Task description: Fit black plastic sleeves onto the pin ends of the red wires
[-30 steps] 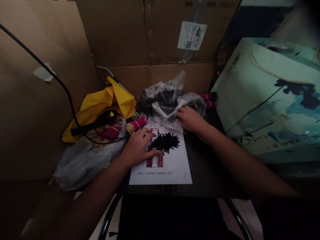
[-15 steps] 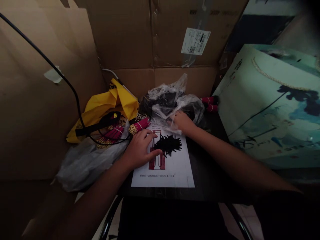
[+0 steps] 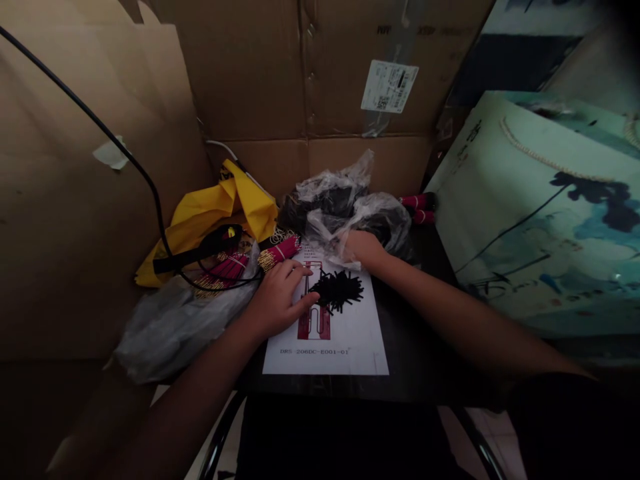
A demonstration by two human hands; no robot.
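A white printed sheet (image 3: 345, 357) lies on a dark tabletop, with a red diagram (image 3: 314, 313) and the code "DRS-206DC-E001-01" on it. A loose pile of short black sleeves or wire pieces (image 3: 337, 291) sits on the sheet. My left hand (image 3: 279, 300) rests on the diagram, and its fingertips touch the edge of the pile. My right hand (image 3: 363, 248) lies at the sheet's top edge against a clear plastic bag of black pieces (image 3: 350, 210). Plastic covers part of its fingers, so any grip is hidden.
Red bundles of gold-tipped wires (image 3: 277, 254) lie beside a yellow bag (image 3: 210, 230), a grey plastic bag (image 3: 175, 333) and a black cable (image 3: 115, 130). Cardboard walls stand behind and left, a mint paper bag (image 3: 545, 213) stands right, and dark metal-railed seating lies below.
My right hand has slid left along the plastic bag towards the sheet. My left fingertips have closed in on the black pile. The whole view has shifted slightly.
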